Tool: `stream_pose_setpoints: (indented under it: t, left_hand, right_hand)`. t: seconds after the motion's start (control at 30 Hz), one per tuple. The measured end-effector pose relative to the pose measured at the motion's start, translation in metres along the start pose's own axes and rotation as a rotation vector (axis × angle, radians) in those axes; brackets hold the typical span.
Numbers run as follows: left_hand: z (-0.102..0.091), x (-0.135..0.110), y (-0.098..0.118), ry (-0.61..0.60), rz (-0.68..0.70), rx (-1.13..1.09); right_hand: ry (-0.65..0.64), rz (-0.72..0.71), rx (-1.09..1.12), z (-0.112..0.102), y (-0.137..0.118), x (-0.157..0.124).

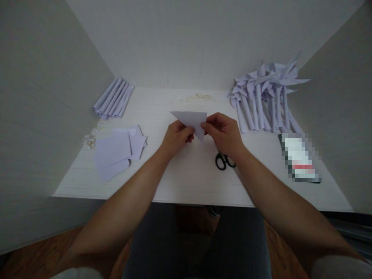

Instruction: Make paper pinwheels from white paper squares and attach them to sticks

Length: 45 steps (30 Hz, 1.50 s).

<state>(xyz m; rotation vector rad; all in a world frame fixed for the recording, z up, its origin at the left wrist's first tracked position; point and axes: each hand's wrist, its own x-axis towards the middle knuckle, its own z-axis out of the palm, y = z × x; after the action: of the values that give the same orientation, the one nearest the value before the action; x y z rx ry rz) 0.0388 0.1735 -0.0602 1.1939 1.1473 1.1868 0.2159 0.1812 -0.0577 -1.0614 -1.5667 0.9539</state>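
A sheet of white paper [192, 117], folded into a triangle, is held up over the middle of the table between both hands. My left hand [179, 136] pinches its lower left side, thumb in front. At its right edge, my right hand [223, 131] grips it between thumb and fingers. Black-handled scissors [221, 161] lie on the table just under my right wrist, their blades mostly hidden by the hand.
Square paper sheets [113, 149] lie loosely stacked at left. Rolled paper tubes [114, 97] sit behind them. Several paper pinwheels on paper sticks [266, 93] are heaped at back right. A blurred-out phone [300, 159] lies at right. Walls enclose the white table [186, 186] on three sides.
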Motion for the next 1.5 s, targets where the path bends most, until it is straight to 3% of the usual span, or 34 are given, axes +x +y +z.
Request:
stream_pose_setpoints:
  t: [0.17, 0.47, 0.67, 0.93, 1.1, 1.27, 1.37, 1.5]
  left_hand:
    - [-0.009, -0.008, 0.008, 0.072, -0.019, -0.111]
    - [-0.010, -0.034, 0.023, 0.107, -0.122, -0.293]
    - [-0.011, -0.075, 0.044, 0.067, -0.154, -0.343]
    - [-0.014, -0.130, 0.059, 0.024, -0.139, -0.303]
    - [-0.021, -0.153, 0.063, 0.052, -0.137, -0.112]
    - [-0.019, -0.165, 0.064, 0.166, -0.029, 0.035]
    - [-0.020, -0.169, 0.067, 0.214, 0.033, 0.056]
    - [-0.029, -0.174, 0.081, 0.195, 0.048, 0.011]
  right_hand:
    - [0.100, 0.002, -0.175, 0.000, -0.006, -0.017]
    - [0.000, -0.066, -0.155, 0.002, -0.027, -0.034]
    - [-0.074, 0.168, 0.205, 0.005, -0.052, -0.064]
    - [-0.106, 0.250, 0.178, 0.012, -0.086, -0.114]
    - [-0.047, 0.215, 0.017, 0.017, -0.101, -0.133]
    - [0.008, 0.160, -0.112, 0.028, -0.119, -0.145]
    - [-0.070, 0.102, -0.129, 0.024, -0.133, -0.157]
    - [-0.232, -0.107, -0.211, 0.000, -0.154, -0.171]
